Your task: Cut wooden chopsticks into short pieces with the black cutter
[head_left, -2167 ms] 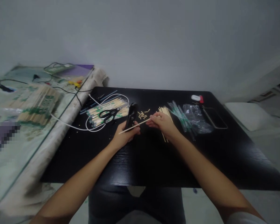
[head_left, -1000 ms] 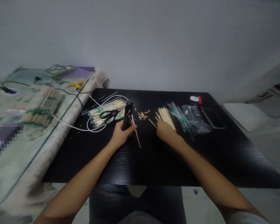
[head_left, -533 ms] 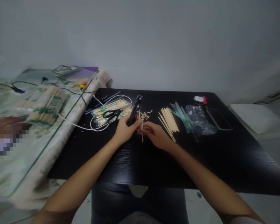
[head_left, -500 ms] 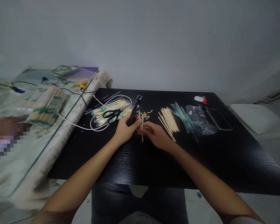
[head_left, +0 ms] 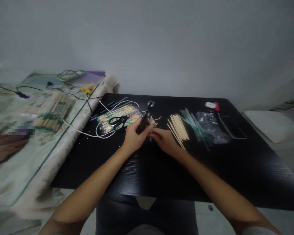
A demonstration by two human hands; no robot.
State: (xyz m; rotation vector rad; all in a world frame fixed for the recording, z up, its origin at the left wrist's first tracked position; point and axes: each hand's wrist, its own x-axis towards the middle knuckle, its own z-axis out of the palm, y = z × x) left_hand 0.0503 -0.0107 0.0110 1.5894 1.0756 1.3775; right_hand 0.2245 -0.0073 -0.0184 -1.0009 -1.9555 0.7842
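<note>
In front of me, my left hand (head_left: 135,136) is closed around a black hand tool (head_left: 144,118) with a shiny head pointing up and away; its exact kind is unclear. Beside it, my right hand (head_left: 164,138) pinches thin wooden sticks (head_left: 150,137), upright between both hands, their fingertips meeting there. I cannot make out how many sticks there are. Just beyond the fingers lie several short cut stick pieces (head_left: 159,118). To the right rests a fanned pile of long wooden sticks (head_left: 178,127).
Left on the black table (head_left: 161,176) are wrapped chopsticks (head_left: 104,122), black scissors (head_left: 119,121) and a white cable (head_left: 83,133). Right are clear plastic wrappers (head_left: 208,129), a phone (head_left: 232,127) and a white case (head_left: 210,105). Another person's hand (head_left: 5,147) is near bundled chopsticks (head_left: 54,109).
The sticks between my hands have turned more upright, and my fingertips have drawn closer together. At the left, the other person's hand has shifted down. The view has moved slightly.
</note>
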